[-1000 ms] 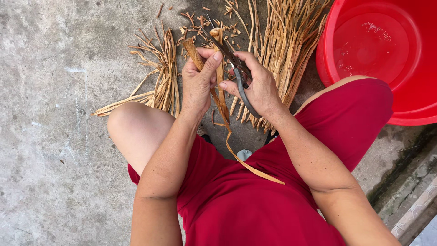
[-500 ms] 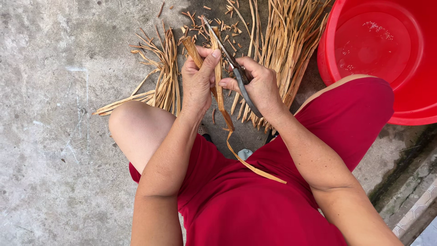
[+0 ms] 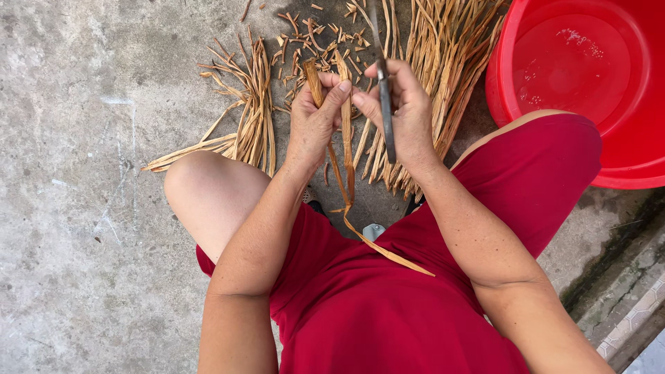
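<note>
Fingers of left hand (image 3: 315, 118) pinch reed strip (image 3: 344, 131); right hand (image 3: 405, 111) grips knife (image 3: 385, 104).

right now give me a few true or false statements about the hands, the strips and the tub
1. The left hand pinches a long tan strip that trails down over the lap. True.
2. The right hand is empty. False: it holds a dark narrow blade.
3. The red tub sits on the person's left. False: it is at the right, beside the right knee.
4. Two piles of dried strips lie on the concrete, a small bundle by the left knee and a bigger heap ahead. True.
5. Short cut scraps lie scattered beyond the hands. True.
</note>
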The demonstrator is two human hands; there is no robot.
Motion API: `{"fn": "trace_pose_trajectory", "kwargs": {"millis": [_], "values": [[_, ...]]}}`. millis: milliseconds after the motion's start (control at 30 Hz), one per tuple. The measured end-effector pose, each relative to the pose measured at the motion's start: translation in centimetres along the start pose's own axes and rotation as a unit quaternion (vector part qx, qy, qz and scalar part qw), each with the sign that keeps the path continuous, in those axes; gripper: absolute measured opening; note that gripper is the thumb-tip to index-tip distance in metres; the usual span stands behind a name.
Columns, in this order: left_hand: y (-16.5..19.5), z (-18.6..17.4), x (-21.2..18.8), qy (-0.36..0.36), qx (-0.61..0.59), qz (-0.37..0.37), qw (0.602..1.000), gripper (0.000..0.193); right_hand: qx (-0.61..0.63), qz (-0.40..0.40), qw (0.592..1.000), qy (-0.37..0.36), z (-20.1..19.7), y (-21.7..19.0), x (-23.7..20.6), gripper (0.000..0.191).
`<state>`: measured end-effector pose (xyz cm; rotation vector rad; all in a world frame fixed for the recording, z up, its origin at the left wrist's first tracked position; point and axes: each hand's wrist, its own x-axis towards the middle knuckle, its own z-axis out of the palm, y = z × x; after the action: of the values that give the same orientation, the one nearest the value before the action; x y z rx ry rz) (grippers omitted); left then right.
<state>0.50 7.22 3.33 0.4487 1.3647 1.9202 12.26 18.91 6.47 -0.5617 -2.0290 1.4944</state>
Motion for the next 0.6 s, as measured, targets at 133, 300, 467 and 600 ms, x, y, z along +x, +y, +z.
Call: {"fn": "trace_pose_trajectory", "kwargs": {"millis": [133, 300, 467, 600], "values": [[-0.8, -0.2, 0.1, -0.004, 0.124, 0.003, 0.992, 0.013, 0.173, -0.052, 0.983, -0.018, -0.1, 0.1, -0.5, 0.037], [-1.8, 0.1, -0.1, -0.036, 0.206, 0.139, 0.968, 0.017, 0.13, -0.049, 0.99, -0.013, 1.5, -0.8, -0.5, 0.042], [-0.5, -0.4, -0.4, -0.011, 0.341, 0.066, 0.938, 0.021, 0.124, 0.009, 0.992, 0.008, 2.3, -1.3, 0.7, 0.039], [1.4, -0.9, -0.1, -0.055, 0.29, 0.05, 0.954, 0.025, 0.183, 0.023, 0.983, -0.004, 2.7, -1.5, 1.4, 0.039]]}}
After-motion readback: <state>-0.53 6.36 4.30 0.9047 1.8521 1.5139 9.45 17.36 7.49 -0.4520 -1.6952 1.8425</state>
